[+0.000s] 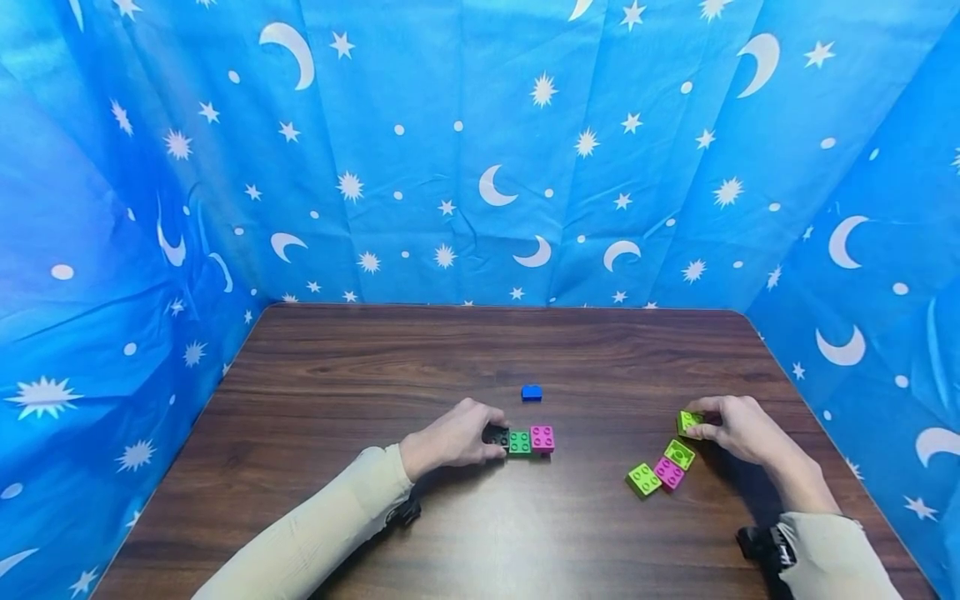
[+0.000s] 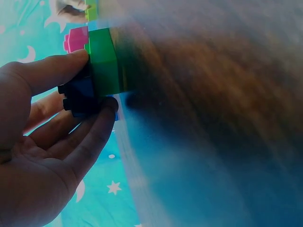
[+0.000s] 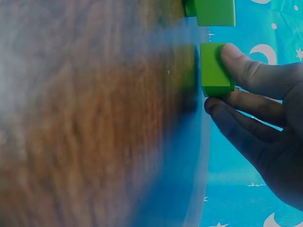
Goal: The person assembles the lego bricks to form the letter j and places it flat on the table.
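Observation:
My left hand point(image 1: 453, 433) pinches a black toy building brick point(image 2: 81, 94) between thumb and fingers. Against that brick stands a green brick point(image 1: 519, 442), with a pink brick point(image 1: 542, 438) at the right end of the row. Whether these are joined or only touching, I cannot tell. Over on the right, my right hand point(image 1: 738, 429) grips a lime-green brick point(image 3: 215, 68) by its sides, thumb on one face and fingertips on another. Just in front of it lie a tipped lime brick point(image 1: 679, 455), studs not facing up, a second pink brick point(image 1: 670, 473) and another lime brick point(image 1: 642, 480).
A small blue brick point(image 1: 531, 392) sits behind the row, towards the middle of the dark wooden table point(image 1: 360, 358). Blue cloth point(image 1: 420, 167) with white moons and stars hangs along the table's back and both sides.

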A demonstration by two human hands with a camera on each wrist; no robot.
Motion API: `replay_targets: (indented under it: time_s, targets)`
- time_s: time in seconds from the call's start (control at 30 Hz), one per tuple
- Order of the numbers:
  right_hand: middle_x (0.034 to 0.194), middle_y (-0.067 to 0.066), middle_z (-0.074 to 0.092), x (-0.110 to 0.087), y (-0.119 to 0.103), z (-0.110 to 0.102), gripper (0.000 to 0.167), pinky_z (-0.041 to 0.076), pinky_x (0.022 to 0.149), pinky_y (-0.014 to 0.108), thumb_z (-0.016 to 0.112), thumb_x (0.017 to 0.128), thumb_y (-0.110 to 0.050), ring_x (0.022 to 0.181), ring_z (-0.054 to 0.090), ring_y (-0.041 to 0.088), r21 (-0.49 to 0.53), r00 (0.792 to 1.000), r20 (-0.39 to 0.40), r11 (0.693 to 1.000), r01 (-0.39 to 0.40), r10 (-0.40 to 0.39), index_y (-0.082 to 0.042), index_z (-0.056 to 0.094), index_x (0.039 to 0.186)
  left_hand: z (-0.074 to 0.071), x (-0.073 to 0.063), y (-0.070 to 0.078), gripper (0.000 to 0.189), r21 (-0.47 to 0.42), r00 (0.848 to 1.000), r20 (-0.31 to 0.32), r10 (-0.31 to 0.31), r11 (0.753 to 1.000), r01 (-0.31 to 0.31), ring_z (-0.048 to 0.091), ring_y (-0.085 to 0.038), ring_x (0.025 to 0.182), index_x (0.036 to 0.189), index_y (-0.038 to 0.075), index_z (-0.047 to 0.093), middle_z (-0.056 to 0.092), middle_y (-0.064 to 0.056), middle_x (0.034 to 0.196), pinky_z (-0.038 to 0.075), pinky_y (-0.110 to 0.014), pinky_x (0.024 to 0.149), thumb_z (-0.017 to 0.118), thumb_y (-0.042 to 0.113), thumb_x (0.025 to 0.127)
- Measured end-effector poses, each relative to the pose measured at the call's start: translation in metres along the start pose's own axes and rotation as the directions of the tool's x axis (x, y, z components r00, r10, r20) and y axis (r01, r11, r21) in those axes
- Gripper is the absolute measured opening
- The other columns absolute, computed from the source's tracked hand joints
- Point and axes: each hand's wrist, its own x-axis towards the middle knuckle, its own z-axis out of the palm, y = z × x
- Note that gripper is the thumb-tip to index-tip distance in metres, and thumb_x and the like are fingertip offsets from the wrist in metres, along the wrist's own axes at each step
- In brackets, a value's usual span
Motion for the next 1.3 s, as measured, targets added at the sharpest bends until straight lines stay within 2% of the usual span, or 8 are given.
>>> replay_targets:
  time_s: [0.2, 0.47, 0.77, 1.0, 1.3]
  targets:
    - [0.089, 0.005, 0.071, 0.006, 0.000, -0.003, 0.025, 0.050, 0.065, 0.036, 0.077, 0.082, -0.017, 0.078, 0.062, 0.017, -0.003, 1.000, 0.001, 1.000, -0.010, 0.010, -0.004, 0.072, 0.103, -0.001, 0.004, -0.002, 0.035, 0.003, 1.000, 0.008, 0.003, 1.000, -0.003, 0.061, -0.005, 0.078, 0.111, 0.010, 0.069, 0.072, -0.001, 0.096, 0.050, -0.017, 0.071, 0.078, 0.026, 0.081]
    - [0.091, 0.008, 0.072, 0.018, -0.003, -0.006, 0.025, 0.051, 0.069, 0.040, 0.078, 0.081, -0.018, 0.083, 0.066, 0.024, 0.000, 0.999, -0.017, 0.999, 0.038, -0.038, -0.005, 0.072, 0.101, -0.006, 0.010, -0.002, 0.036, 0.002, 1.000, 0.021, -0.016, 1.000, 0.016, 0.062, -0.006, 0.080, 0.113, 0.009, 0.069, 0.072, -0.002, 0.097, 0.051, -0.017, 0.072, 0.078, 0.026, 0.082]
    - [0.092, 0.006, 0.072, 0.030, -0.009, -0.013, 0.025, 0.050, 0.061, 0.026, 0.076, 0.084, -0.019, 0.075, 0.061, 0.009, 0.031, 0.996, -0.044, 0.997, 0.078, -0.076, -0.005, 0.072, 0.104, -0.006, 0.011, -0.004, 0.033, -0.020, 1.000, 0.020, -0.021, 1.000, 0.021, 0.060, -0.005, 0.076, 0.109, 0.010, 0.069, 0.071, 0.000, 0.092, 0.050, -0.017, 0.069, 0.078, 0.026, 0.081]
    - [0.090, 0.003, 0.070, 0.036, -0.020, -0.016, 0.026, 0.050, 0.061, 0.026, 0.076, 0.084, -0.018, 0.075, 0.060, 0.011, 0.031, 0.994, -0.032, 0.994, 0.102, -0.101, -0.004, 0.071, 0.105, -0.007, 0.012, -0.004, 0.033, -0.016, 0.999, 0.021, -0.029, 0.999, 0.029, 0.060, -0.005, 0.076, 0.109, 0.011, 0.069, 0.070, 0.001, 0.091, 0.049, -0.017, 0.069, 0.078, 0.026, 0.081]
    - [0.084, -0.005, 0.066, 0.044, -0.036, -0.015, 0.022, 0.048, 0.061, 0.025, 0.075, 0.085, -0.019, 0.072, 0.055, 0.005, 0.041, 0.988, -0.048, 0.988, 0.150, -0.148, -0.006, 0.072, 0.103, -0.007, 0.012, -0.003, 0.034, -0.015, 0.999, 0.025, -0.032, 0.999, 0.033, 0.059, -0.005, 0.076, 0.110, 0.010, 0.069, 0.071, 0.001, 0.092, 0.049, -0.017, 0.070, 0.079, 0.025, 0.081]
